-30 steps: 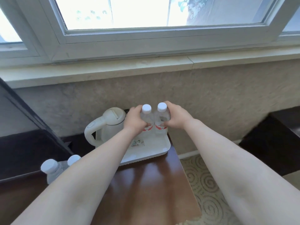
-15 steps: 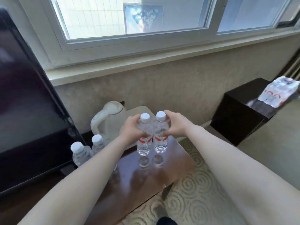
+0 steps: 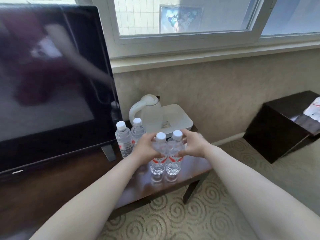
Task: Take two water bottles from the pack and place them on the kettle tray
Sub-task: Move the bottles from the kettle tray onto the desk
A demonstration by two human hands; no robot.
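**Two bottles pressed together, short of the tray**

The left hand's fingers (image 3: 150, 147) curl around the left bottle (image 3: 158, 153) at its shoulder, and the right hand's fingers (image 3: 186, 144) wrap the right bottle (image 3: 174, 152) the same way; both hands squeeze the pair so the bottles touch side by side, upright. Their bases appear to rest on the glossy bench (image 3: 194, 168), or just above it; I cannot tell which.

To finish well, lift both together, keep them vertical and pressed against each other, carry them toward 12 o'clock, and set them on the bare part of the kettle tray (image 3: 186, 121), clear of the kettle (image 3: 150, 111) at 11 o'clock.

Two other bottles (image 3: 123, 135) stand at 10 o'clock, beside the TV (image 3: 52, 75). The pack (image 3: 313, 110) lies at 2 o'clock on a dark stand.
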